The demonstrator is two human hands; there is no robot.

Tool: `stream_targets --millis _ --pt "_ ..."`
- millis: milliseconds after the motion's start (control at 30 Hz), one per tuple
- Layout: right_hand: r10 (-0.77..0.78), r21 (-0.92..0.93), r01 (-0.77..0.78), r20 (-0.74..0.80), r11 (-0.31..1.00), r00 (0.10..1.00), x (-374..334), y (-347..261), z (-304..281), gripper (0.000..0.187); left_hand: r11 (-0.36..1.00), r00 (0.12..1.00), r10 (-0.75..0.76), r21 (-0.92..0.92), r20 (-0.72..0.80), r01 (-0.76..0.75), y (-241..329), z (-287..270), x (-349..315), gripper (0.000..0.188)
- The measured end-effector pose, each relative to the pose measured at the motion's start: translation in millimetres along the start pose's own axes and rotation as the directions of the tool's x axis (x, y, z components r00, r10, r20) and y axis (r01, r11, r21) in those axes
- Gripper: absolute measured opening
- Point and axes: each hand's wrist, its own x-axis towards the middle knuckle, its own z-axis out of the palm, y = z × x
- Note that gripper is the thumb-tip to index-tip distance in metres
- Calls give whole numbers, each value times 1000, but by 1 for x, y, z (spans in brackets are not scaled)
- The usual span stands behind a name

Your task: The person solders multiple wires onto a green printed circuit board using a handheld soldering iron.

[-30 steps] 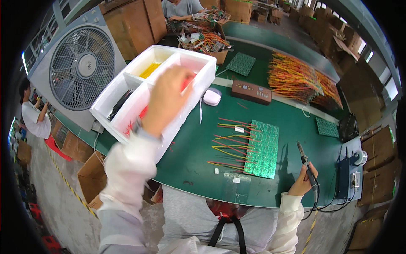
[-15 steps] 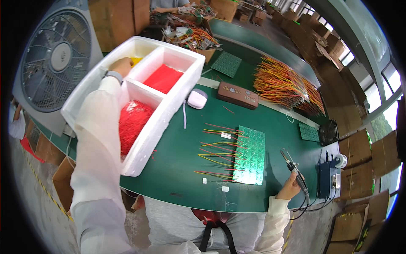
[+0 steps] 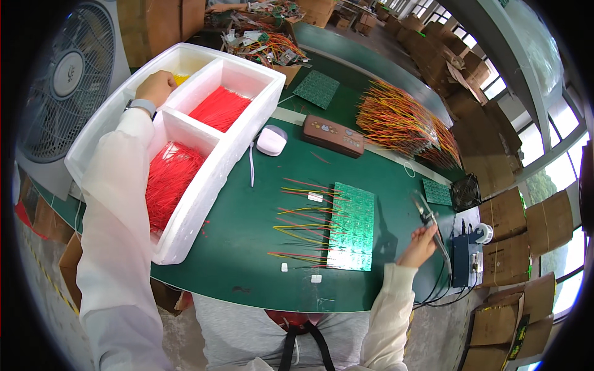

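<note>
1. Left hand [image 3: 156,88]: over the far-left compartment of the white foam box [image 3: 213,170]; fingers curled, beside the yellow wires [image 3: 181,79]; fingertips hidden, so cannot tell whether any wire is gripped; grey band [image 3: 141,106] at the wrist.
2. Right hand [image 3: 419,245]: closed around the soldering iron [image 3: 438,238]; iron raised, tip pointing away from the body, right of the large circuit board [image 3: 352,226] and apart from it; tip blurred.
3. Foam box: on the left part of the green desk [image 3: 247,247]; straight red wires [image 3: 221,109] in the far-right compartment; a looser heap of red wires [image 3: 172,179] in the near-right one.
4. Large circuit board: flat on the desk, between box and iron; red and yellow leads [image 3: 303,229] extend leftward from its left side, right ends over the board.
5. Beyond the board: brown case [image 3: 334,135]; small pale case [image 3: 271,141] near the box; big bundle of red and yellow wires [image 3: 402,120] farther right.
6. Right end of desk: blue soldering station [image 3: 466,263]; white reel [image 3: 484,232] above it; small black fan [image 3: 465,191] near a smaller green board [image 3: 437,191].
</note>
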Motion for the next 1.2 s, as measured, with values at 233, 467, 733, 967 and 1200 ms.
stream_targets --millis 233,467,733,967,1200 --pt "-231 -189 201 -158 961 960 29 44 34 20 995 993 59 -73 -99 -66 -2 0 0 9" --pt "-241 -287 190 -151 939 959 47 53 27 26 972 980 180 -138 -90 -191 -12 6 13 9" --pt "-134 -206 83 -249 975 959 60 52 30 24 928 923 308 -142 -229 -345 -17 4 11 8" --pt "-40 -35 31 -282 999 959 55 31 31 23 964 946 241 -57 -218 -259 -2 -3 -3 2" --pt "44 -15 -49 -251 999 967 55 29 25 22 880 813 123 -316 -569 -354 50 -22 0 8"
